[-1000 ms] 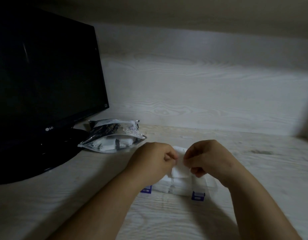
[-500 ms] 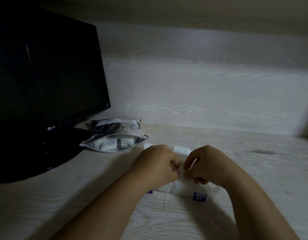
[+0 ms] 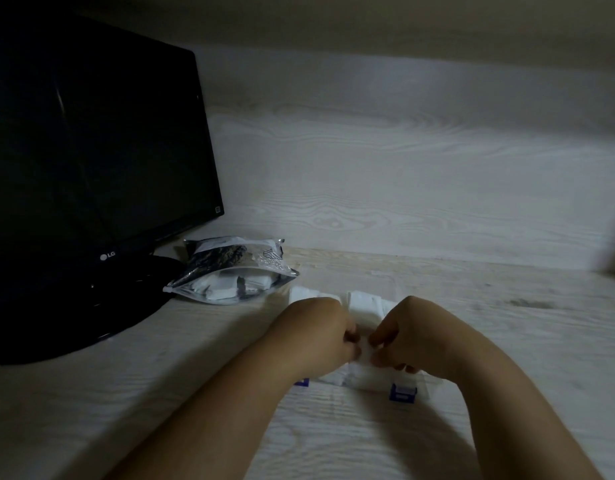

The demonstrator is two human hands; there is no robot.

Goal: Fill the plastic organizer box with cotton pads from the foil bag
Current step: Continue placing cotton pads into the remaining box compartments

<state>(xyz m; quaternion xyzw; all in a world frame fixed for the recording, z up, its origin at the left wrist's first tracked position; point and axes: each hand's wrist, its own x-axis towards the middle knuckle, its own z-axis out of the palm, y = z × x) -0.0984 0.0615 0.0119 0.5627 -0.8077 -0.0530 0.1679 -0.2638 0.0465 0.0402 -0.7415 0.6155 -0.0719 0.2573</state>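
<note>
White cotton pad [image 3: 364, 354] | left hand [image 3: 316, 337], right hand [image 3: 414, 335] pinch it | over plastic organizer box [image 3: 402, 392]

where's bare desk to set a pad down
Free: the desk right of the organizer box to the back wall, and the near strip in front of the monitor base. Crowded: the foil bag beside the base, and the left hand and right hand pinching a cotton pad over the box.

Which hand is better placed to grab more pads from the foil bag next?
Left, probably. The left hand sits nearer the foil bag, which lies left of the box; the right hand would have to cross over. Both now pinch one pad.
</note>
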